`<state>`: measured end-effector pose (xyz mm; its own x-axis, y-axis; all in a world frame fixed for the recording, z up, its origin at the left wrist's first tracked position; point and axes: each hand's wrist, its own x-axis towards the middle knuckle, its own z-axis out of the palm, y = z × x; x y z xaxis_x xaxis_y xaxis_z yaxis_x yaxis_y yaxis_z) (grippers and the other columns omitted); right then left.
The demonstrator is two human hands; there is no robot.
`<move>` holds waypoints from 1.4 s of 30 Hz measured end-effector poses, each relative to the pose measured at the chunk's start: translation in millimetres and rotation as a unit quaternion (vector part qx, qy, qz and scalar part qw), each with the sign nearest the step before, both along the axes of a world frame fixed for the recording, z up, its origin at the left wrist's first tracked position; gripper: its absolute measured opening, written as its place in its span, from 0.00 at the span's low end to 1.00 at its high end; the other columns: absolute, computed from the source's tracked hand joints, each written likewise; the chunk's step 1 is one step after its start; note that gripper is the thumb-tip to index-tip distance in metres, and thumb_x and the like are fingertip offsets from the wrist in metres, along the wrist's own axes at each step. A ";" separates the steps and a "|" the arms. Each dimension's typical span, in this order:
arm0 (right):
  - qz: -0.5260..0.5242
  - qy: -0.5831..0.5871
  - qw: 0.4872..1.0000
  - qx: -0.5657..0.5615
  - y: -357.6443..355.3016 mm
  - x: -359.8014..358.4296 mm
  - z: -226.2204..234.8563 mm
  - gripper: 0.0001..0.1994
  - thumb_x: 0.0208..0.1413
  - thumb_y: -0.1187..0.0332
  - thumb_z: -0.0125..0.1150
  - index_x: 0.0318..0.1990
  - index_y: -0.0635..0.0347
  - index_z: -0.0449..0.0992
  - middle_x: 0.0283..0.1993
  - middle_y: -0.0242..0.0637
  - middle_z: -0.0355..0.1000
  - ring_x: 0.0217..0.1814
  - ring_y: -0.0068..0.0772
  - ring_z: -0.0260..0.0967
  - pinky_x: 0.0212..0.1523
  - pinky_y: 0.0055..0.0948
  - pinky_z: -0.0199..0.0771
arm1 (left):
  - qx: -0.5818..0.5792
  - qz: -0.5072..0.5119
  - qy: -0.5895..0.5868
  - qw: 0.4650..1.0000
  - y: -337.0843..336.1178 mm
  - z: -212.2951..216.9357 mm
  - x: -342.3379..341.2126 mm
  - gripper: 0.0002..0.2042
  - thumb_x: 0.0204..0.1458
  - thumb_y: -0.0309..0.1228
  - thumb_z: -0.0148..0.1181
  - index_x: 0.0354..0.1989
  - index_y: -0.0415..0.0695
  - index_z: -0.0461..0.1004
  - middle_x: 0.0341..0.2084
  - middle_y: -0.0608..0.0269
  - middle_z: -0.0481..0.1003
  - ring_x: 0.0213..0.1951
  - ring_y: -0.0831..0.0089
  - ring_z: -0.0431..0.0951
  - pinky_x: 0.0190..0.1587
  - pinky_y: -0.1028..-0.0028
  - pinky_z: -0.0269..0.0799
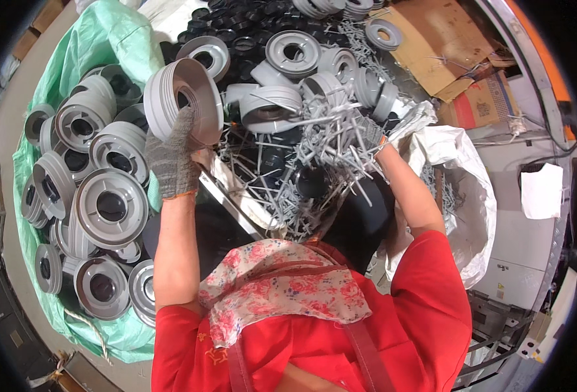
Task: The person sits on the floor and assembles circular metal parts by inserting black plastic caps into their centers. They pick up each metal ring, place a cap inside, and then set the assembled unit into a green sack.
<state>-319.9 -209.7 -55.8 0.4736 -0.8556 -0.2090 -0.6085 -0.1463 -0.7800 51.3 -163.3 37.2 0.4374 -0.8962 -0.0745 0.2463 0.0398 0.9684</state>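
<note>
My left hand (173, 160), in a grey knit glove, is closed on the lower rim of a grey ribbed plastic ring (161, 101), held up and tilted. My right hand (369, 134), also gloved, is closed around a bunch of grey plastic sprues (331, 134). The bunch partly hides its fingers. Below and between my hands lie more loose sprues (288, 202). Several grey plastic rings (272, 108) rest just beyond, some on their sides. A heap of small black rings (243, 42) lies behind them.
On the left, a green woven sack (115, 32) is full of grey rings (109, 208). At right stands a white sack (475, 196) with sprues inside. Flattened brown cardboard (439, 42) lies at the far right, with a grey ring (383, 34) on its edge.
</note>
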 end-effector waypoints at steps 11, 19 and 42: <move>-0.225 -0.285 0.927 0.095 44.6 -59.5 65.8 0.14 0.47 0.67 0.60 0.40 0.65 0.73 0.37 0.44 0.73 0.41 0.46 0.69 0.44 0.35 0.70 | -0.002 -0.015 -0.056 0.998 -14.5 -16.0 -13.7 0.24 0.40 0.33 0.69 0.46 0.37 0.71 0.37 0.61 0.75 0.36 0.73 0.75 0.38 0.73 0.71; -0.353 -0.346 0.868 0.048 132.3 -134.8 133.7 0.14 0.48 0.66 0.60 0.41 0.66 0.73 0.37 0.44 0.73 0.41 0.46 0.70 0.45 0.35 0.70 | 0.012 0.011 -0.027 1.000 -19.6 -25.5 -19.9 0.21 0.39 0.31 0.70 0.42 0.36 0.74 0.33 0.60 0.76 0.31 0.74 0.76 0.35 0.75 0.71; -0.018 0.204 0.978 -0.023 63.6 75.9 -46.2 0.13 0.48 0.61 0.55 0.38 0.59 0.74 0.30 0.47 0.74 0.34 0.49 0.73 0.37 0.41 0.72 | 0.014 -0.064 0.033 0.997 -1.4 -11.4 -30.0 0.20 0.43 0.28 0.67 0.46 0.37 0.70 0.34 0.59 0.75 0.31 0.72 0.76 0.30 0.75 0.73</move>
